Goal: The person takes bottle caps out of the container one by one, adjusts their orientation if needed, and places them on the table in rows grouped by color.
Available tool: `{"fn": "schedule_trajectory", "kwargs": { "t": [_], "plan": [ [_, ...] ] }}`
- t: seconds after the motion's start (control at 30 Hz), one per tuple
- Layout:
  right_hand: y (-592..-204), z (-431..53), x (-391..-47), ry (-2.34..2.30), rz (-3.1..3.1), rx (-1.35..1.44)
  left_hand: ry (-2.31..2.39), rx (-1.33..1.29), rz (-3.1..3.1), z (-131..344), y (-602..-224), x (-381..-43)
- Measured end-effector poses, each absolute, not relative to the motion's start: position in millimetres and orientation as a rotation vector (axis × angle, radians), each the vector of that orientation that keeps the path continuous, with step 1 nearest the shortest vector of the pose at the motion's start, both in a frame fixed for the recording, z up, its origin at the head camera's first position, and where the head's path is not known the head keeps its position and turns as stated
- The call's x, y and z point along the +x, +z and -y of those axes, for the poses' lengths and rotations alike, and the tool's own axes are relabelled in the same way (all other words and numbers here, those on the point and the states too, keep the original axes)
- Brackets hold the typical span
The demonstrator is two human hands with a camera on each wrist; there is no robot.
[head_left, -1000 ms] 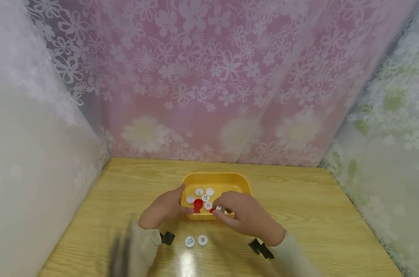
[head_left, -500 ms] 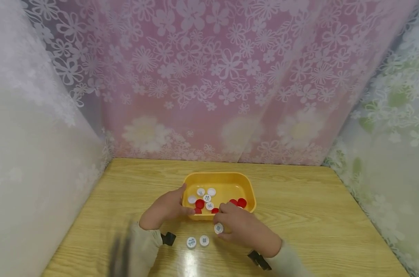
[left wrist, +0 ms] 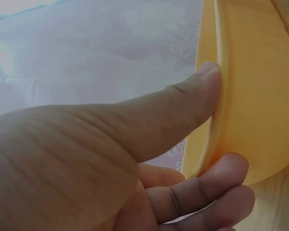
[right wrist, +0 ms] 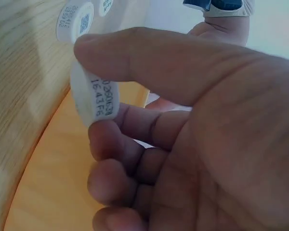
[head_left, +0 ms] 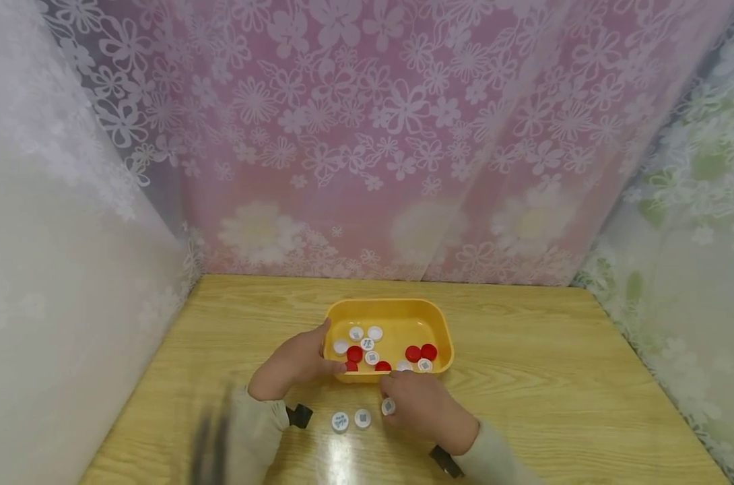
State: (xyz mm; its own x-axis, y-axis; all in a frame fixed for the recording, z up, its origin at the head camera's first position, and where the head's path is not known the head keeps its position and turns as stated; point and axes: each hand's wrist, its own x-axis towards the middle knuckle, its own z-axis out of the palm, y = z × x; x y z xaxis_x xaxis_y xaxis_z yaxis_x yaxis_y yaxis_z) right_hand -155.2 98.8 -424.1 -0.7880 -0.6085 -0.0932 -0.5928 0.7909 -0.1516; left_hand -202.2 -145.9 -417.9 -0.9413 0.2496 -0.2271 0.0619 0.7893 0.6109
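Observation:
My left hand (head_left: 295, 364) grips the left end of a yellow plastic tray (head_left: 397, 311), thumb at the rim and fingers curled against the wall in the left wrist view. Between the thumb and fingers of my right hand (head_left: 426, 407) is a white bottle cap (right wrist: 97, 96), pinched by its edge in front of the tray, printed letters showing on its side. Inside the tray lie several white caps (head_left: 375, 333) and several red caps (head_left: 413, 353). Two more white caps stand face up on the table to the left of the held one, a blue-marked cap (head_left: 339, 422) and a QR-coded cap (head_left: 363, 418).
The wooden table (head_left: 524, 377) extends to both sides of the tray. A pink flowered curtain (head_left: 355, 168) hangs along its back edge, with pale cloth walls left and right. Black straps sit at both wrists.
My right hand has come out of the tray with a white cap and moved down in front of it, near the two caps on the table. The left hand keeps hold of the tray.

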Motion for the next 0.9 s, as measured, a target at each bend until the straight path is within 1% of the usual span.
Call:
{"fn": "schedule_trajectory", "kwargs": {
  "t": [0.4,0.9],
  "plan": [
    [-434,-97,-152,-0.138,-2.829,-0.972,0.861,0.215,-2.684,144,-413,-201],
    [-444,-89,-155,-0.171,-2.720,-0.797,0.908,0.224,-2.681,145,-416,-200]
  ]
}}
